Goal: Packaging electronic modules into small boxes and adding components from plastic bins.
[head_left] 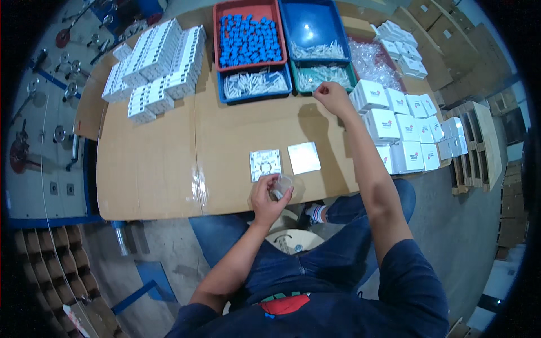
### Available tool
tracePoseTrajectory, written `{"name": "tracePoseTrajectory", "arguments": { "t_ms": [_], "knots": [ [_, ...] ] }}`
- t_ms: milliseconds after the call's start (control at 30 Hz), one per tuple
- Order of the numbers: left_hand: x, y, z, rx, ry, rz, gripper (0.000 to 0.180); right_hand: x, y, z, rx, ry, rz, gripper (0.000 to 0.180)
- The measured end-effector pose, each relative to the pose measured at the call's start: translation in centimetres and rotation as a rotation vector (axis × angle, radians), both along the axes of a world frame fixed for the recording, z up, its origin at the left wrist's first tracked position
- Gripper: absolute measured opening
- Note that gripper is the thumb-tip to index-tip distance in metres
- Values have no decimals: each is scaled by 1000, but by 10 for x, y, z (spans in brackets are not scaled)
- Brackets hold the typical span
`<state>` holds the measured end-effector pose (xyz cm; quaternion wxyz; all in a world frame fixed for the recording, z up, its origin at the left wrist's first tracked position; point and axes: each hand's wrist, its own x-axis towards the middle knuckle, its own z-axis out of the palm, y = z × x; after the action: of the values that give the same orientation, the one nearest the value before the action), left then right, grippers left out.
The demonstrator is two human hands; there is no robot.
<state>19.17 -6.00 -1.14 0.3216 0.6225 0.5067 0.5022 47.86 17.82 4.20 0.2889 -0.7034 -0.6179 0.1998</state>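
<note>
A cardboard-covered desk (169,163) fills the middle of the frame, and the person sits at its lower edge with both forearms coming up from the bottom.

Along the top of the frame lie a red tray (216,39) of blue caps, a blue tray (313,25), and below them two shallower trays holding small clear bags: a blue one (255,84) left of centre and a green one (325,77) to its right. White boxes are stacked at the upper left (155,62) and along the right edge (403,129).

The right hand (332,97) is stretched far up the frame, its grip pinched at the near rim of the green tray; whether it already holds a bag there, I cannot tell.

The left hand (267,197) rests at the lower edge of the desk, its grip closed around a small clear bag (280,186). Just above it lie a white switch plate (265,164) and, beside it to the right, a plain white square cover (304,158).

So the bags in the green tray lie right at the right hand, well apart from the left.
</note>
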Motion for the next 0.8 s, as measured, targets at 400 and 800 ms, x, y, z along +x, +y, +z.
{"name": "tracePoseTrajectory", "arguments": {
  "t_ms": [400, 800],
  "knots": [
    [2, 5, 6, 119, 28, -36, 49, -96, -201, 57, -345, 135, 484, 15],
    [-1, 3, 5, 162, 67, -60, 48, -106, -210, 41, -211, 240, 472, 18]
  ]
}}
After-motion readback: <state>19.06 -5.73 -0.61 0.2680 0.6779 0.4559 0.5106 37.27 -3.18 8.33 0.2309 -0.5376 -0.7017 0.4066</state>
